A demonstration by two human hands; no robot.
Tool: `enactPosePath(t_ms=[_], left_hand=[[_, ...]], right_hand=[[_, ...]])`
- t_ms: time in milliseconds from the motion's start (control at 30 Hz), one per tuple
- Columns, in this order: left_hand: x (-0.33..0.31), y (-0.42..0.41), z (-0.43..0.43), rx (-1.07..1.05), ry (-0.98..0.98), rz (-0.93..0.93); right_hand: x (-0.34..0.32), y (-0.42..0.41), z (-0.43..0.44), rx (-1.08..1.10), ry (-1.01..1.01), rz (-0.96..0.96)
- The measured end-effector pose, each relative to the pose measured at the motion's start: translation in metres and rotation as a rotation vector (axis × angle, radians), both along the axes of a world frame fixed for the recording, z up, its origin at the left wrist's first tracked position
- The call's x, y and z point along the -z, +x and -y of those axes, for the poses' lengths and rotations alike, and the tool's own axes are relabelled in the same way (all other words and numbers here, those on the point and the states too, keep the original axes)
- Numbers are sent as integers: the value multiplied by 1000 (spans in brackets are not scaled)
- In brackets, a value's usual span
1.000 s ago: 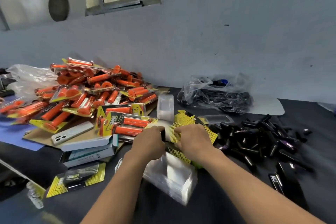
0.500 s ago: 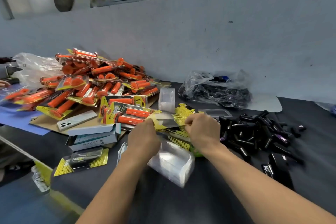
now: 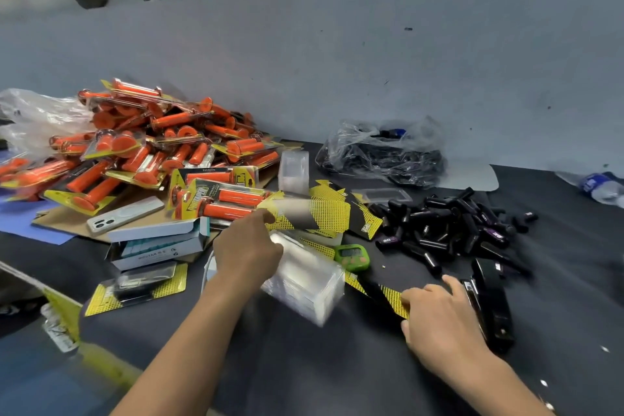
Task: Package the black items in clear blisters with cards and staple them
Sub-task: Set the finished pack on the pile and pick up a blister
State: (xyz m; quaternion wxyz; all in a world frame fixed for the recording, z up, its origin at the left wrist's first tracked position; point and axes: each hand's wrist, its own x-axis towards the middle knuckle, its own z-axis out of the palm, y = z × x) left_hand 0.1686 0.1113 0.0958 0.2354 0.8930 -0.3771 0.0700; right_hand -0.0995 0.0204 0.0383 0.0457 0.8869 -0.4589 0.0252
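Note:
Loose black items point(image 3: 449, 223) lie heaped on the dark table at the right. A stack of clear blisters point(image 3: 304, 284) sits at centre, just right of my left hand point(image 3: 250, 246). That hand pinches the left end of a yellow-and-black card point(image 3: 304, 213), blurred, raised over the card stack point(image 3: 364, 219). My right hand point(image 3: 439, 314) is low on the table and holds the end of another yellow-and-black card point(image 3: 378, 290) between thumb and fingers. A black stapler point(image 3: 489, 300) lies just to the right of that hand.
A big pile of packaged orange grips point(image 3: 141, 152) fills the left. Nearby are a phone point(image 3: 125, 213), open boxes point(image 3: 158, 243), one packaged black item point(image 3: 141, 287), a green timer point(image 3: 351, 255), an upright blister stack point(image 3: 293, 170), a plastic bag point(image 3: 381, 155) and a bottle point(image 3: 601, 186).
Both hands were together at the card stack. My right hand has swung down and right with a card to the table beside the stapler; my left hand stays with another card.

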Motion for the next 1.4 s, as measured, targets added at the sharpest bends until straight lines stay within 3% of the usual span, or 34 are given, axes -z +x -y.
enactPosePath(t_ms=[67, 200, 267, 467, 600, 700, 800, 867, 933, 1033, 1100, 1200, 1300, 1400], left_hand=[[-6, 4, -2, 44, -84, -196], [-25, 11, -9, 173, -317, -718], [-37, 10, -14, 233, -368, -772], [-53, -45, -12, 440, -440, -922], [-28, -93, 9, 441, -466, -1090], [-9, -111, 23, 375, -414, -899], [1, -129, 38, 518, -336, -704], [8, -144, 52, 652, -259, -791], [13, -156, 65, 706, -176, -1003], [24, -164, 78, 507, -280, -1252], [33, -162, 85, 301, -452, -1270], [43, -159, 96, 178, -633, -1257], [48, -153, 103, 134, -699, -1166], [51, -147, 110, 117, -720, -1205]], right_hand=[[-8, -3, -2, -21, 134, 23], [-32, -6, -8, -92, 448, 681], [-36, -1, -10, -89, 513, 911], [-47, 20, -18, -96, 924, 1329], [-53, 3, -7, 14, 807, 1637], [-50, -26, 10, 150, 641, 1576], [-45, -45, 26, 227, 526, 1239], [-42, -53, 33, 178, 596, 1056], [-38, -57, 37, 108, 689, 981], [-28, -58, 41, 126, 529, 1057], [-15, -55, 41, 135, 317, 862], [5, -42, 33, -13, 238, 441], [14, -29, 25, -127, 368, 344], [13, -28, 31, -60, 421, 326]])
